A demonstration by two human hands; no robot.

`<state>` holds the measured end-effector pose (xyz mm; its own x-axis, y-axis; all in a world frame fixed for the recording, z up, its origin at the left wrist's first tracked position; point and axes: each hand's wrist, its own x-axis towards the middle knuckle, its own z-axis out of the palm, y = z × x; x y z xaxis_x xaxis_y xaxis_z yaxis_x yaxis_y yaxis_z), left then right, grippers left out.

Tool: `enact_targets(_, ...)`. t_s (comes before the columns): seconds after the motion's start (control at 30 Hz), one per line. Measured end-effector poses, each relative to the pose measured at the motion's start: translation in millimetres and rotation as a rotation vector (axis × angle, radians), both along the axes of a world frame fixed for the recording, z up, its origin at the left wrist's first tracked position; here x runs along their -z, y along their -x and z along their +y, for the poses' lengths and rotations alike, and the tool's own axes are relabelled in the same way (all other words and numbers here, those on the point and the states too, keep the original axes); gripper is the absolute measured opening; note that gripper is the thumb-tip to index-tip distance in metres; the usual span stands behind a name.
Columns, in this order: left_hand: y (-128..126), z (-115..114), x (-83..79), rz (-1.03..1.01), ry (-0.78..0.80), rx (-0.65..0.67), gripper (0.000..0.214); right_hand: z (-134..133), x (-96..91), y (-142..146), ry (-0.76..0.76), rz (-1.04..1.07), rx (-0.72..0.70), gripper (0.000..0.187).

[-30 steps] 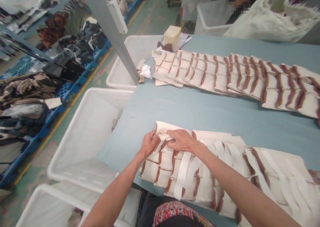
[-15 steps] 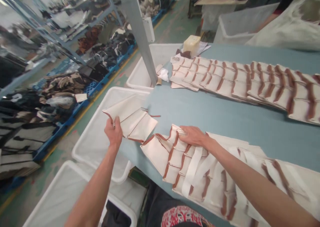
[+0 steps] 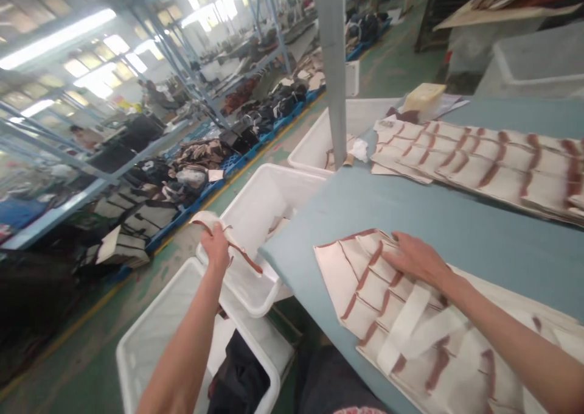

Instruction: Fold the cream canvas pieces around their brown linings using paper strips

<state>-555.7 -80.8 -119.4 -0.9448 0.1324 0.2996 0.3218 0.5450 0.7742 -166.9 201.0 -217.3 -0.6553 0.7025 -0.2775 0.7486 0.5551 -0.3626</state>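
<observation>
My left hand [image 3: 215, 246] is closed on a cream fabric panel with a brown edge [image 3: 246, 259], seen nearly edge-on over a white plastic bin [image 3: 262, 173]. On the blue-green table [image 3: 337, 210], my right hand [image 3: 415, 256] lies on the far edge of an overlapping row of cream panels with brown edges [image 3: 371, 292]. Its thumb and fingers are spread over the panels, touching them. Pale strips [image 3: 406, 326] lie across this row, just nearer to me than the right hand.
A second row of cream panels [image 3: 483, 158] runs along the table's far side, near a yellowish block [image 3: 424, 97]. A grey post [image 3: 335, 67] rises at the table corner. A nearer white bin [image 3: 150, 322] holds dark cloth [image 3: 241, 371]. Shelving and blue pallets stand to the left.
The panel in my left hand has come away from the row on the table and swung over the bin, turning edge-on. My right hand stays on the row. The view has shifted left.
</observation>
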Motion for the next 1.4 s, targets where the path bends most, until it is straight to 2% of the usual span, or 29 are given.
enact_targets(0.1, -30, -25, -20.8, -0.005, 0.087, 0.173, 0.032, -20, -13.7, 23, -0.072, 0.155, -0.038, 0.052)
enact_targets(0.2, -74, -42, -40.0, -0.018, 0.179, 0.404, 0.023, -55, -41.8, 38, -0.108, 0.322, -0.119, 0.053)
enact_targets(0.3, -119, -57, -61.9, -0.05, 0.228, 0.604, 0.033, -93, -84.9, 42, -0.17, 0.484, -0.21, 0.052)
enact_targets(0.33, -133, -62, -69.6, -0.066, 0.237, 0.671, 0.036, -105, -101.3, 41, -0.211, 0.633, -0.253, 0.051)
enact_targets(0.37, -144, -66, -77.2, -0.086, 0.244, 0.736, 0.036, -116, -117.6, 40, -0.256, 0.751, -0.291, 0.053)
enact_targets(0.43, -162, -74, -91.1, -0.129, 0.254, 0.86, 0.03, -139, -146.8, 37, -0.256, 0.828, -0.403, 0.053)
enact_targets(0.53, -180, -84, -103.4, -0.177, 0.287, 1.027, 0.019, -175, -172.7, 31, -0.095, 0.776, -0.546, 0.023)
enact_targets(0.57, -185, -88, -103.6, -0.174, 0.288, 1.049, 0.017, -188, -175.7, 28, -0.061, 0.767, -0.546, 0.018)
enact_targets(0.63, -193, -94, -96.8, -0.133, 0.249, 1.034, 0.019, -214, -174.7, 20, -0.035, 0.795, -0.462, 0.028)
enact_targets(0.73, -209, -97, -73.2, -0.028, 0.166, 0.955, 0.042, -249, -163.2, 6, -0.016, 0.872, -0.272, 0.026)
enact_targets(0.8, -221, -94, -56.2, 0.039, 0.171, 0.923, 0.049, -265, -154.0, -4, -0.053, 0.898, -0.191, 0.019)
enact_targets(0.93, -238, -81, -34.8, 0.133, 0.175, 0.96, 0.043, -280, -141.9, -19, -0.184, 0.856, -0.07, 0.015)
enact_targets(1.1, -235, -78, -24.2, 0.254, 0.038, 1.075, 0.028, -294, -144.5, -31, -0.242, 0.795, 0.097, 0.021)
enact_targets(1.23, -226, -78, -21.5, 0.346, -0.025, 1.19, 0.018, -310, -147.7, -37, -0.23, 0.756, 0.248, 0.043)
enact_targets(1.4, -247, -87, -25.9, 0.314, 0.003, 1.119, 0.026, -331, -143.7, -49, -0.168, 0.765, 0.337, 0.058)
